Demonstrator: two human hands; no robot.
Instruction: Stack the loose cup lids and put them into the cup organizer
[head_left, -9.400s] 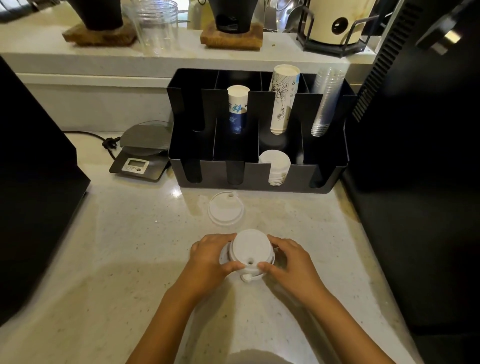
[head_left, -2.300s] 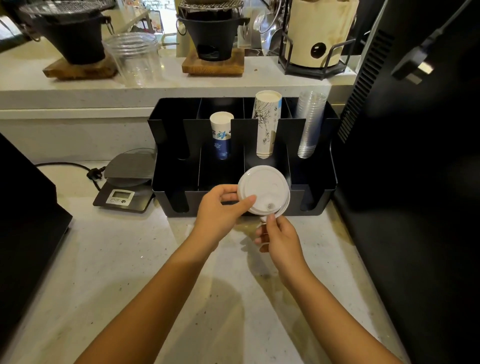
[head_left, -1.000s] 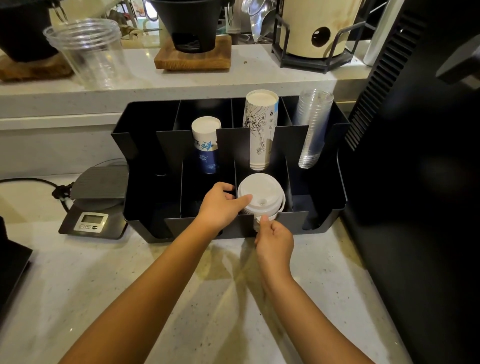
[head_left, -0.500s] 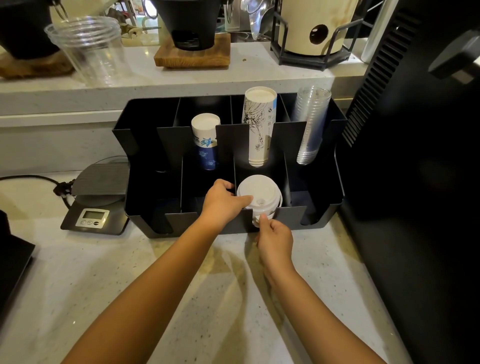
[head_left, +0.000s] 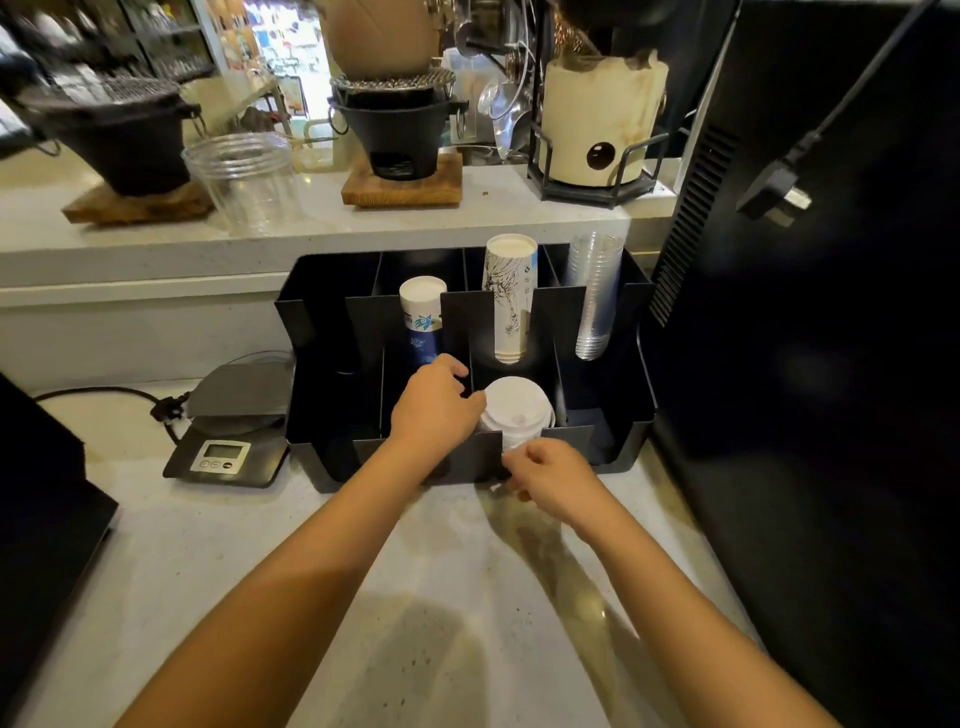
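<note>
Warm, fairly dim indoor light falls from above onto the pale speckled stone countertop (head_left: 218, 561), where soft double shadows spread beneath both bare forearms toward its near edge. A faint sheen glints on the stone near the right forearm. The tall black appliance (head_left: 831, 389) on the right swallows almost all detail, as does the black compartmented cup organizer (head_left: 602, 436). The stack of white plastic cup lids (head_left: 517, 410) is nearly blown out. Background shelves at the top left are blurred, and straight lines bow outward near the frame's edges.
</note>
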